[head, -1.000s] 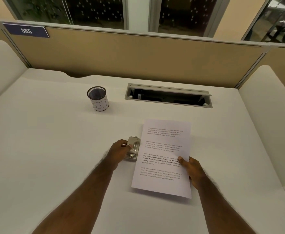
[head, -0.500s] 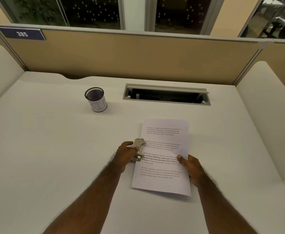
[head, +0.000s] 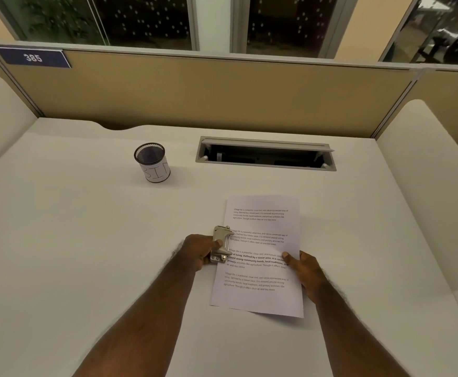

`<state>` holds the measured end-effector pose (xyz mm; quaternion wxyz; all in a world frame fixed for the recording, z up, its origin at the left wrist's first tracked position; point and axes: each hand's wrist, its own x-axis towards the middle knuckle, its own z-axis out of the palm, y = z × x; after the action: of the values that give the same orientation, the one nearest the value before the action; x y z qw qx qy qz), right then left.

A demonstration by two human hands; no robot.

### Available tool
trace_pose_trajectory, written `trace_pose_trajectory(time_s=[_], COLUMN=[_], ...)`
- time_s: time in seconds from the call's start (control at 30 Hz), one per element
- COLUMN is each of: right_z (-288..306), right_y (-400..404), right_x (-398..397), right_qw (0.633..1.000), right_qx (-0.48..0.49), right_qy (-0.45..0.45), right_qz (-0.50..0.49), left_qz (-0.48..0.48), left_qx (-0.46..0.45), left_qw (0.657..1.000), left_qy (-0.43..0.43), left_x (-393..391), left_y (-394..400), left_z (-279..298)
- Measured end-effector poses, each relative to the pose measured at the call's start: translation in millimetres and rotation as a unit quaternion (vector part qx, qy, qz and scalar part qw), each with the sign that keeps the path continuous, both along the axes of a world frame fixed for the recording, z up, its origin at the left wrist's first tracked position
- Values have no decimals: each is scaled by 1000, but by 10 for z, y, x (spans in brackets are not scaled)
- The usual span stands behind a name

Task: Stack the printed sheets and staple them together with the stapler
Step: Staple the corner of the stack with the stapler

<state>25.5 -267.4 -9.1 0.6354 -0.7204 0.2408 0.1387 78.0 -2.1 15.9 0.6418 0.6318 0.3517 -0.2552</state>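
Observation:
The printed sheets (head: 260, 292) lie as one stack on the white desk (head: 86, 254), text facing up. A small silver stapler (head: 221, 244) sits at the stack's left edge, halfway along it, its jaw overlapping the paper. My left hand (head: 196, 251) grips the stapler, thumb on its top. My right hand (head: 302, 269) holds the stack's right edge, thumb pressed on the top sheet and fingers hidden below.
A black mesh cup (head: 152, 165) with a white label stands at the back left. A recessed cable tray (head: 265, 153) opens in the desk behind the sheets. A beige partition (head: 222, 91) bounds the far edge, and white side panels flank the desk.
My left hand lifted the stapler from the desk beside the sheets and brought its jaw onto the stack's left edge. My right hand stayed on the right edge.

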Motion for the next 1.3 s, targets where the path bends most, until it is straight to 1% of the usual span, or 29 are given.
trace_pose_trajectory(time_s=[0.1,0.27,0.37,0.47,0.53,0.57,0.63,0.7,0.87,1.0,1.13,1.3], right_z=[7,24,19,5,-14,-22,-39,-56,-37,-9,-8,-10], right_y=[-3,2,0,-7,-18,-26,-48,-70,-81,-62,-66,-59], right_x=[-3,-11,-9,-17,-24,-28,-36,-45,-57,-63,-62,-64], right_qw=[1000,1000,1000,1000,1000,1000,1000,999,999,999,999,999], right_qx=[16,10,2,3,4,4,1,-7,-2,6,-5,-6], right_qy=[3,-3,-3,-3,-5,-4,2,9,6,0,-5,-10], right_qz=[-6,-3,0,-3,-9,-15,-29,-42,-54,-51,-47,-40], left_qz=[3,23,-5,-27,-7,9,31,30,-11,-50,-72,-48], left_qx=[16,45,40,20,30,44,99,151,247,348,402,445], left_qw=[1000,999,999,998,996,994,986,977,953,922,898,882], left_qy=[5,-14,-21,-51,-86,-102,-126,-150,-174,-160,-163,-146], left_x=[5,7,1,-52,-107,-123,-139,-150,-224,-290,-308,-311], left_y=[-10,-26,-5,34,92,137,257,406,800,950,954,898], left_z=[-38,-96,-74,-53,-41,-28,12,57,68,22,-38,-15])
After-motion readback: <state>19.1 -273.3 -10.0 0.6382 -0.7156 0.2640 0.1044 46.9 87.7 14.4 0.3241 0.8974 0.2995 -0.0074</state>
